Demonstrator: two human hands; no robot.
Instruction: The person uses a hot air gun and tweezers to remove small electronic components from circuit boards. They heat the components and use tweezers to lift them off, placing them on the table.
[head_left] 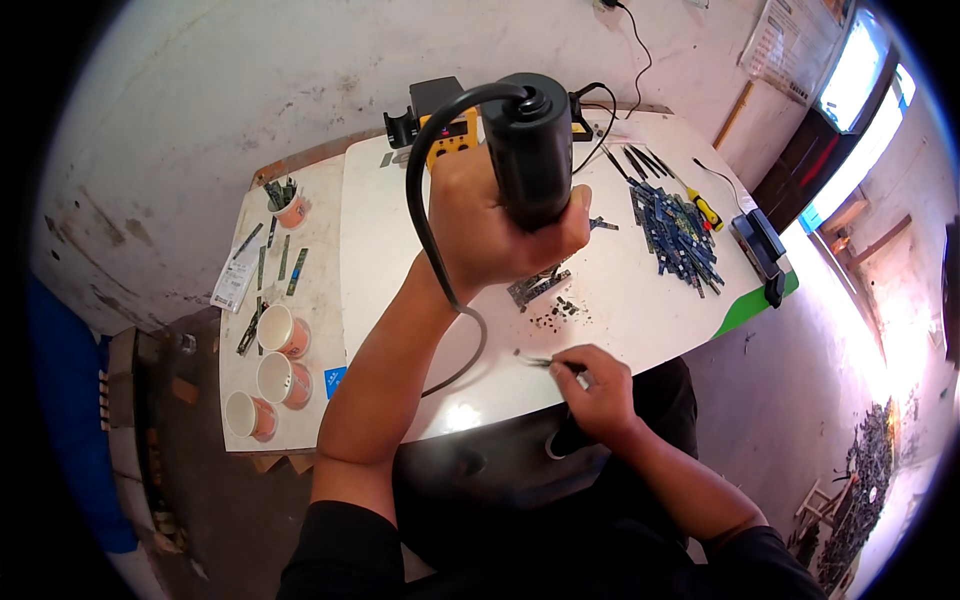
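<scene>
My left hand (470,215) is wrapped round the black cylindrical handle of a hot air gun (530,140), raised over the table, its thick cable curving down past my wrist. The gun's lower end is hidden behind my hand. Below it lie a narrow circuit board strip (540,287) and a scatter of small dark chips (562,313). Near the table's front edge my right hand (598,390) pinches a pair of tweezers (538,361). Close to their tips is a tiny dark piece (517,352); whether they grip it I cannot tell.
A heap of circuit board strips (675,235) lies at the right, beside a yellow screwdriver (705,210) and a dark device on a stand (760,245). At the left stand paper cups (284,380), one farther back holding strips (290,212). A yellow-and-black station (452,135) sits behind my left hand.
</scene>
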